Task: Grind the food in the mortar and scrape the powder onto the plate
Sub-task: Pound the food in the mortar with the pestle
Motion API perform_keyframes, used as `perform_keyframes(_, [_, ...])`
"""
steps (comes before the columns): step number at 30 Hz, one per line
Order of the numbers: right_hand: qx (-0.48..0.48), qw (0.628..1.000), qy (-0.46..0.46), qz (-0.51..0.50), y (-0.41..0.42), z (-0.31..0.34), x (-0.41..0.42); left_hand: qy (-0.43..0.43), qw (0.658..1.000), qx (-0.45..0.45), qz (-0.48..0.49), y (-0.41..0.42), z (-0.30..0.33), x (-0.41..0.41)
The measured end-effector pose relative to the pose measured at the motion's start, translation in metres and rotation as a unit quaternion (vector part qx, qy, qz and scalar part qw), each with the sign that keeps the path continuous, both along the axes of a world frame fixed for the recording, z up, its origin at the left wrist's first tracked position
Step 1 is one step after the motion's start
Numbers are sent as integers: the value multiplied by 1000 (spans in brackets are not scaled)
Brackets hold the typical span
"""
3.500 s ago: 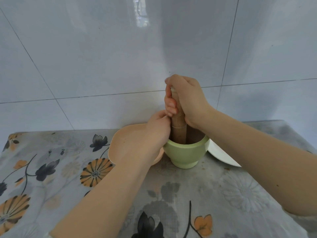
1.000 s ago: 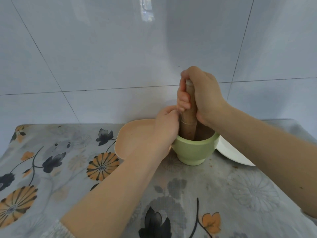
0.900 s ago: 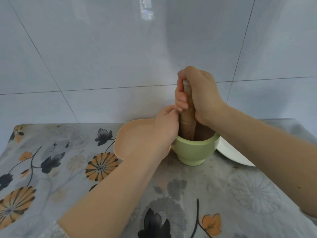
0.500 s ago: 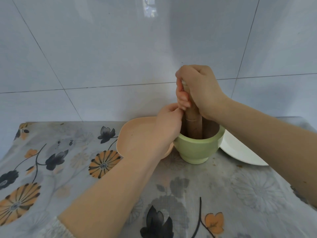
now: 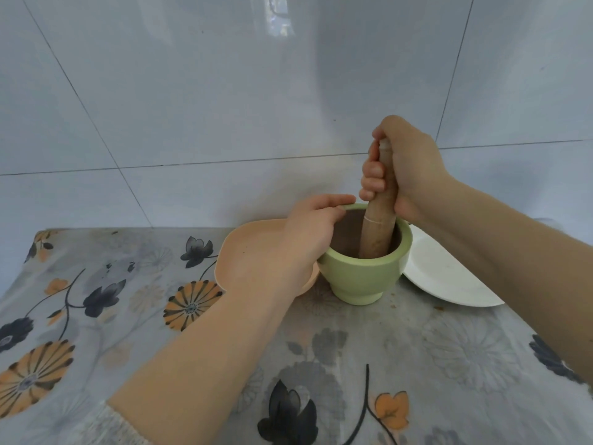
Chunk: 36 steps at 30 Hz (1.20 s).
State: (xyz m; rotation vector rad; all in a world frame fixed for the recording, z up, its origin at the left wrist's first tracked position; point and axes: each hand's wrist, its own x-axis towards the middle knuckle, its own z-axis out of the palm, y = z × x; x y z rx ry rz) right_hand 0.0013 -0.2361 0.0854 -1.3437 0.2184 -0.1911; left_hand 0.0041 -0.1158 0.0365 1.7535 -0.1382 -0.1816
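- The green mortar [image 5: 364, 277] stands on the tabletop [image 5: 417, 364], which has a cloth with flowers on it.
- The right hand [image 5: 404, 168] is high above the mortar. Its fingers [image 5: 372, 181] are curled tight around the top of the wooden pestle [image 5: 378, 226].
- The pestle leans a little, and its bottom end is down inside the mortar.
- The left hand [image 5: 308, 239] wraps the left side of the mortar, with the fingers bent over the rim.
- A peach plate [image 5: 244, 252] sits just left of the mortar, partly under the left hand.
- A white plate [image 5: 449, 277] sits just right of the mortar, partly under the right arm.
- The food inside the mortar cannot be seen well.
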Motion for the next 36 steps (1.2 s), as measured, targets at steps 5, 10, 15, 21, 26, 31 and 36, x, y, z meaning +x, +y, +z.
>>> perform_keyframes(5, [34, 999, -6, -11, 4, -2, -4, 7, 1000, -19, 24, -2, -2, -2])
perform_keyframes(10, [43, 999, -29, -11, 15, -4, -6, 43, 996, -60, 44, -4, -2, 1])
perform_keyframes(15, [31, 990, -133, -38, 22, -13, -11, 45, 996, -78, 22, -4, -2, 0])
perform_keyframes(21, [-5, 988, -154, -13, 26, -11, -12, 46, 996, -68, 32, -3, 6, -7])
perform_keyframes(26, [-32, 983, -180, -3, 23, 0, -12, 46, 997, -54, 26, -2, 7, -9])
perform_keyframes(31, [-24, 983, -170, 70, 27, 2, -13, 49, 996, -59, 40, -2, 7, -8])
perform_keyframes(36, [-30, 980, -172, 95, 31, -4, -8, 69, 995, -64, 43, -2, 3, -1])
